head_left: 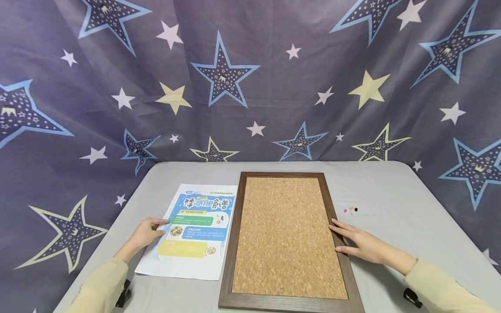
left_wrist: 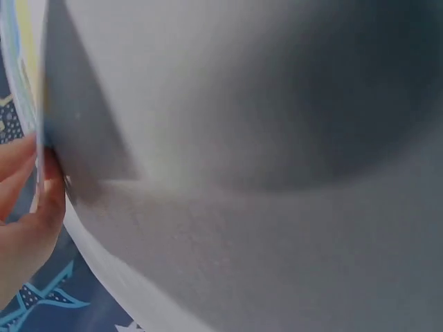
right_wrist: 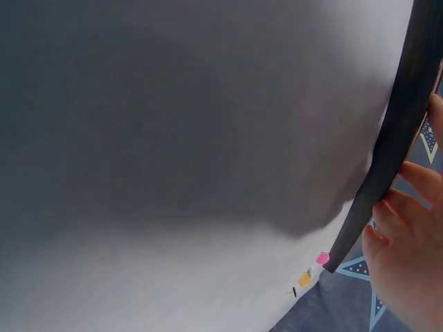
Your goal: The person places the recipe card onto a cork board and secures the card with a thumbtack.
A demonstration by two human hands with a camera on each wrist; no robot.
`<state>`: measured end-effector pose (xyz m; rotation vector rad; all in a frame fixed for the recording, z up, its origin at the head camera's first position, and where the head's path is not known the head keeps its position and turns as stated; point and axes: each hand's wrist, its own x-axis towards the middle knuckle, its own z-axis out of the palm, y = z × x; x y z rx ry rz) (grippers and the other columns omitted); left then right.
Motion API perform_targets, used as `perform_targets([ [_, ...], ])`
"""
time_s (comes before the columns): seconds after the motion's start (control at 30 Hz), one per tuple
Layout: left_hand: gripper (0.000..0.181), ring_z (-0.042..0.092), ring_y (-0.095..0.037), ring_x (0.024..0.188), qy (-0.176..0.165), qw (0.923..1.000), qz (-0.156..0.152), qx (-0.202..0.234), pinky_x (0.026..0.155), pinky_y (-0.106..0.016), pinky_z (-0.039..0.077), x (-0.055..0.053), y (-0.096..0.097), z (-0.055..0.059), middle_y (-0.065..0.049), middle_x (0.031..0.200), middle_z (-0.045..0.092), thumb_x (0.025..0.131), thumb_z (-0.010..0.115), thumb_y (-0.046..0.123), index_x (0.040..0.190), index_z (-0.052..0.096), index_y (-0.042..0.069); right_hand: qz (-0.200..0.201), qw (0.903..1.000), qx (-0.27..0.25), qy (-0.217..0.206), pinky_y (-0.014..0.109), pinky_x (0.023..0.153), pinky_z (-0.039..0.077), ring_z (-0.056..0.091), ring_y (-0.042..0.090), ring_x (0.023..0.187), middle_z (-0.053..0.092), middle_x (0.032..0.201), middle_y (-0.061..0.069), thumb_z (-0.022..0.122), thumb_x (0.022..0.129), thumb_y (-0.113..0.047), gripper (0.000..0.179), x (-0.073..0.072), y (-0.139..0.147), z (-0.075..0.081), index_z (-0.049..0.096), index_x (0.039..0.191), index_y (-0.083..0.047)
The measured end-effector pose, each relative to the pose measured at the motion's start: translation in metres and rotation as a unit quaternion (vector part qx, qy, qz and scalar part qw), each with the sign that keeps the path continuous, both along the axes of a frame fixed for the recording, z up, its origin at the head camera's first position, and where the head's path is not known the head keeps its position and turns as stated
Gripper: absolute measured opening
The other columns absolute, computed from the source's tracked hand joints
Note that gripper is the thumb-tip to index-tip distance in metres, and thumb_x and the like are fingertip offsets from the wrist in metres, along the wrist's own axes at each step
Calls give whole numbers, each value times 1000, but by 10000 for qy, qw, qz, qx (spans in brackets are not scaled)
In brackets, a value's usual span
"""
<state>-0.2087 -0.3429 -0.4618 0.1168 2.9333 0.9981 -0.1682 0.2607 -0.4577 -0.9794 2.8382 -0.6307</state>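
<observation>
A printed paper poster (head_left: 192,265) with Chinese lettering and blue, green and yellow panels lies left of a cork board (head_left: 289,234) in a dark brown wooden frame. My left hand (head_left: 145,234) is at the poster's left edge. In the left wrist view, the left hand's fingers (left_wrist: 48,200) lie on both sides of the sheet's edge and pinch it. On the right side of the frame rests my right hand (head_left: 365,245), its fingers extended over the brown rail. The right wrist view shows those fingers (right_wrist: 415,180) along the frame's dark outer side.
Several small pink, orange and black pieces (head_left: 351,209) lie on the grey-covered table (head_left: 407,204), right of the frame. A dark curtain (head_left: 270,100) with star prints hangs behind the table and along its sides.
</observation>
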Motion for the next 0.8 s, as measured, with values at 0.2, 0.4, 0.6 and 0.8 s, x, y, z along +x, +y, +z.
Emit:
perform_targets([
  [0.2,28,50,-39,99,-456,9963,442,582,79,-42,44,0,-7,2,-32,112,51,83,48,-4,108,57,-11,9,10000,-25,70,53,92,33,35,40,120,33,137,21,54,86,-39,60,0,0,0,41,131,-2],
  [0.4,35,56,-25,92,-870,9863,750,1187,71,-28,47,3,-13,8,-31,119,48,84,49,3,117,52,-10,89,9999,-32,117,54,90,33,35,43,119,33,136,23,53,86,-38,59,1,-1,1,41,130,-1],
  [0.6,42,56,-6,80,-1104,9741,979,1711,66,-23,48,4,-21,10,-31,123,45,84,53,7,122,46,-9,80,10000,-34,0,54,91,33,34,43,120,32,136,23,52,86,-39,60,2,-1,3,41,130,0],
  [0.8,46,57,-4,76,-1267,9570,1197,2319,66,-22,49,2,-19,10,-17,112,57,82,59,9,123,47,-7,95,9999,-8,31,54,90,33,34,42,119,33,136,24,53,86,-39,60,1,-1,4,41,130,1],
])
